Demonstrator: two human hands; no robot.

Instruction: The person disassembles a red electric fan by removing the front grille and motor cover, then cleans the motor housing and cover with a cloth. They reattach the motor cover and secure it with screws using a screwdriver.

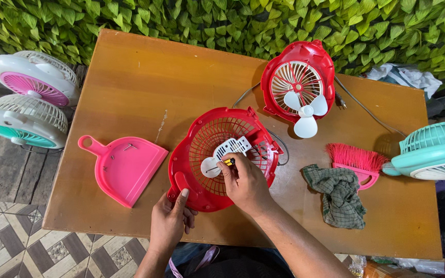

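Note:
A red fan grille cover (217, 154) lies on the wooden table (145, 87), with a white plastic piece (222, 152) at its centre. My left hand (170, 219) grips the cover's near-left rim. My right hand (244, 183) holds a small yellow-and-black screwdriver (227, 162) pointed at the white piece. Behind it stands the red fan body (300, 77) with white blades (306, 110) and a grey cord (366, 110).
A pink dustpan (124, 167) holding a few screws lies to the left. A pink brush (356, 162) and green checked cloth (341, 195) lie to the right. White-pink (32, 77) and white-teal fans (21, 123) sit far left, a teal fan (433, 152) far right. Leafy wall behind.

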